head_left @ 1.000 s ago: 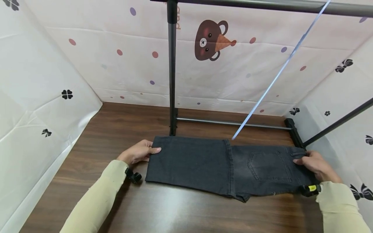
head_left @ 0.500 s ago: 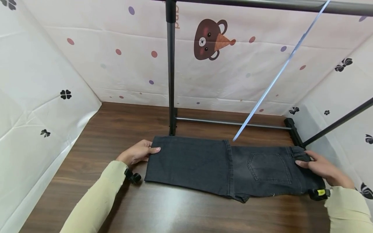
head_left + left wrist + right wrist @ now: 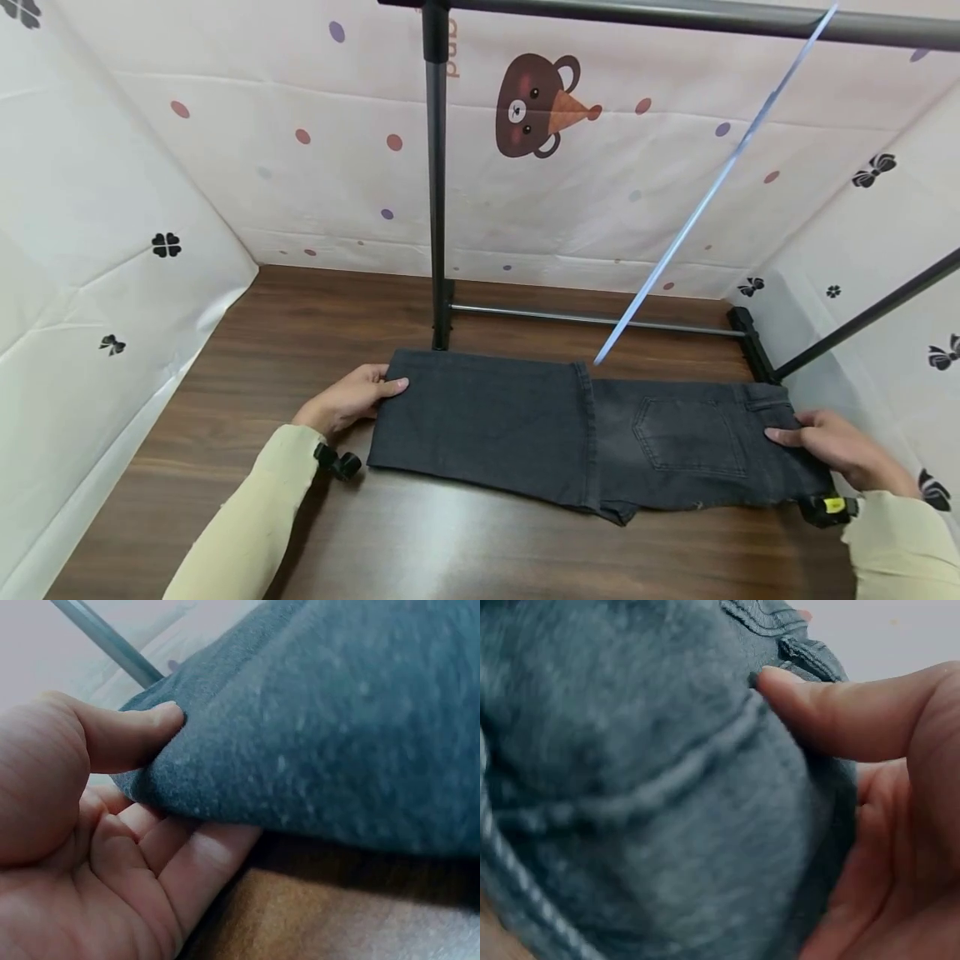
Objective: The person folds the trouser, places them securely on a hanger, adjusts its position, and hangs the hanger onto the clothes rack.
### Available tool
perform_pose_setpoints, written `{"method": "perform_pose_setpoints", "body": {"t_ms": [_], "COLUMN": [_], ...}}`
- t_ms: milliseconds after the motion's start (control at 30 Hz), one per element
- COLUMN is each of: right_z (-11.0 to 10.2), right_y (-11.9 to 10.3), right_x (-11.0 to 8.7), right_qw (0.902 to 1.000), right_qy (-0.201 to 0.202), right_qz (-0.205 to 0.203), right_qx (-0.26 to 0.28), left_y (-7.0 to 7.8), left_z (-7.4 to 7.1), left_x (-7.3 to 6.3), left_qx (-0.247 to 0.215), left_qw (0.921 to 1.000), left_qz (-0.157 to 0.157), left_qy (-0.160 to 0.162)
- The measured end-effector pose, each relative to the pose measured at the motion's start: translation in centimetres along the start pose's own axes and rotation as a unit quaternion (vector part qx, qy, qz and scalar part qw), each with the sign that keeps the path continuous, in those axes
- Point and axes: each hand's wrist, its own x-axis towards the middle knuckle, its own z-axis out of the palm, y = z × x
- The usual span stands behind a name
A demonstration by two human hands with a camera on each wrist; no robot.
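Note:
A pair of dark grey jeans (image 3: 487,429) lies folded lengthwise on the wooden surface, its leg part doubled over at the left and a back pocket facing up at the right. At the folded left end my left hand (image 3: 352,400) pinches the denim, thumb on top and fingers underneath, as the left wrist view shows with the cloth edge (image 3: 225,772) between them. My right hand (image 3: 843,446) grips the waistband end, its thumb over the denim (image 3: 667,750) in the right wrist view and the other fingers partly hidden beneath.
Behind the jeans stands a black metal rack with an upright post (image 3: 439,183), a top bar (image 3: 637,15) and a low crossbar (image 3: 585,317). A pale blue strap (image 3: 697,208) hangs slantwise from the top bar down to just behind the jeans. Printed white sheets (image 3: 315,192) enclose the sides and back.
My right hand has slid rightward and slightly toward me along the waistband end. My left hand keeps its hold, and the jeans lie nearly as before.

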Motion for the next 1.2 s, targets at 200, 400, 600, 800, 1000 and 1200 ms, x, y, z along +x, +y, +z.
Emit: {"method": "perform_pose_setpoints", "body": {"t_ms": [200, 400, 600, 800, 1000, 1200], "right_z": [0.6, 1.7, 2.8, 3.3, 3.2, 2.6], "right_y": [0.5, 1.5, 2.2, 2.1, 1.8, 0.6], "right_x": [-0.4, -0.4, -0.4, 0.1, -0.2, -1.4], "right_qw": [0.9967, 0.989, 0.9686, 0.9718, 0.9636, 0.9503], "right_qy": [0.058, 0.08, 0.093, 0.171, 0.197, 0.19], "right_qz": [-0.053, -0.045, -0.01, -0.015, -0.018, -0.03], "right_qx": [0.021, 0.115, 0.23, 0.161, 0.18, 0.245], "left_y": [0.1, 0.3, 0.7, 0.7, 0.8, 0.6], "left_z": [-0.2, -0.2, 0.0, 0.4, 0.5, 0.9], "left_x": [-0.4, -0.8, -1.1, -1.0, -1.0, -1.3], "left_qx": [-0.006, -0.038, -0.051, -0.046, -0.042, -0.046], "left_qw": [0.9999, 0.9991, 0.9984, 0.9987, 0.9991, 0.9988], "left_qz": [0.002, -0.01, -0.013, -0.007, 0.002, 0.018], "left_qy": [-0.009, -0.015, -0.021, -0.021, -0.009, -0.004]}}
